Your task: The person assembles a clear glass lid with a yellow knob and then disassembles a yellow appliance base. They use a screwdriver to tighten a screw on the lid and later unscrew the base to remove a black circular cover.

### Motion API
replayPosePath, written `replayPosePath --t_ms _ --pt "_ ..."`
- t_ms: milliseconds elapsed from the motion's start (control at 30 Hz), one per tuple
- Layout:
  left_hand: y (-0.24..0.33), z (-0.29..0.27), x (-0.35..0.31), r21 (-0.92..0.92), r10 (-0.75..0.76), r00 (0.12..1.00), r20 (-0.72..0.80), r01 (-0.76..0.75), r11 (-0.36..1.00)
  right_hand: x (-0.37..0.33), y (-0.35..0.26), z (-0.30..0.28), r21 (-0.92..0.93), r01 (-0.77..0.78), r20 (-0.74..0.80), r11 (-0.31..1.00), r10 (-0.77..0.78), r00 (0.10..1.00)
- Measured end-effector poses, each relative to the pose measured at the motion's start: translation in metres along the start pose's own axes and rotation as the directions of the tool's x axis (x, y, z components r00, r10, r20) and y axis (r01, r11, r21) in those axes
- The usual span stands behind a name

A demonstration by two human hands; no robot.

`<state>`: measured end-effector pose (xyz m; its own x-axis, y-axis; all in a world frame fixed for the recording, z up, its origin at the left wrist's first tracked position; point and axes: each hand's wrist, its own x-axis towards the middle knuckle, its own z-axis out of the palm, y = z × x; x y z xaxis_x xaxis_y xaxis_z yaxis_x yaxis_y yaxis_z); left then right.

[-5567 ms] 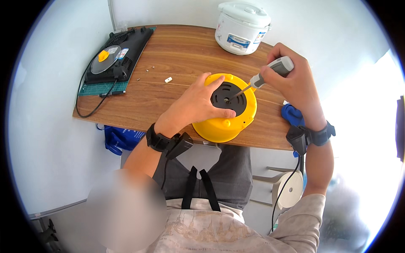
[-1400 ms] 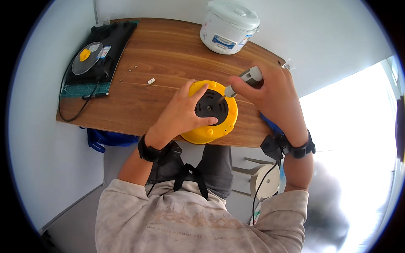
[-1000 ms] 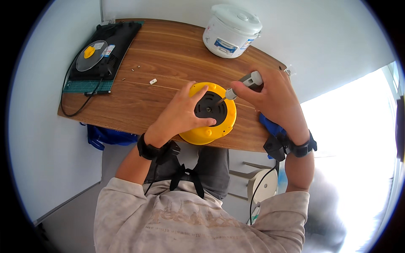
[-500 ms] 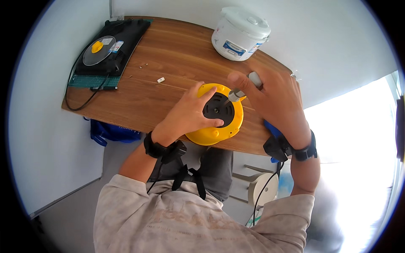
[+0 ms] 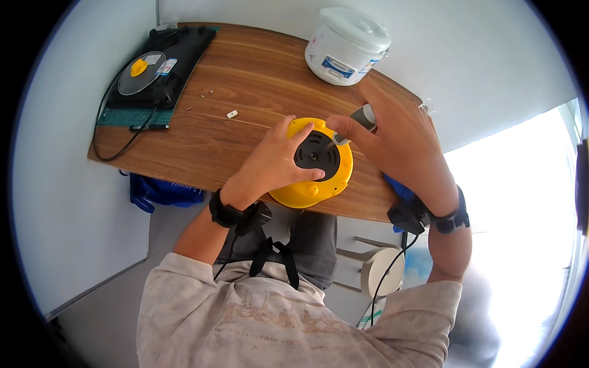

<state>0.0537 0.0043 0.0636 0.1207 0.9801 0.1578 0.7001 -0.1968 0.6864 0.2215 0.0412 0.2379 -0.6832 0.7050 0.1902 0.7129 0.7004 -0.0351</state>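
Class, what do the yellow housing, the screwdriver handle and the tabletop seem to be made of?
Yellow housing: probably moulded plastic, slightly glossy, judging by its even colour and soft highlights.
Screwdriver handle: likely grey plastic, smooth, even-toned where it shows; the right hand hides much.
Tabletop: wood or wood-look laminate, low sheen; brown grain streaks fit either.

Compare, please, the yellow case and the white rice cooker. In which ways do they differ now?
Colour: the case is yellow; the rice cooker is mostly white.
Top: the case shows a black slotted plate; the rice cooker has a pale lid.
Place: the case is at the table's near edge under the left hand; the rice cooker stands toward the far side.
Both look round.
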Motion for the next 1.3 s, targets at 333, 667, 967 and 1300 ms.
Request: replayPosePath --t_ms 333,667,967,1300 --pt "0.003 -0.001 0.000 0.001 -0.021 1.000 0.014 0.021 1.000 -0.002 0.014 0.003 0.232 0.107 -0.011 0.967 -0.107 0.994" --pt "0.003 0.000 0.001 -0.018 0.001 1.000 0.000 -0.001 1.000 0.000 0.018 0.010 0.033 -0.033 -0.042 0.999 0.034 0.999" --pt "0.003 -0.002 0.000 -0.028 -0.002 1.000 0.001 0.002 1.000 -0.002 0.017 0.004 0.264 0.124 -0.020 0.956 -0.123 0.992" --pt "0.003 -0.001 0.000 -0.003 -0.023 1.000 0.001 0.023 1.000 -0.005 0.021 0.002 0.240 0.109 0.011 0.965 -0.115 0.993"
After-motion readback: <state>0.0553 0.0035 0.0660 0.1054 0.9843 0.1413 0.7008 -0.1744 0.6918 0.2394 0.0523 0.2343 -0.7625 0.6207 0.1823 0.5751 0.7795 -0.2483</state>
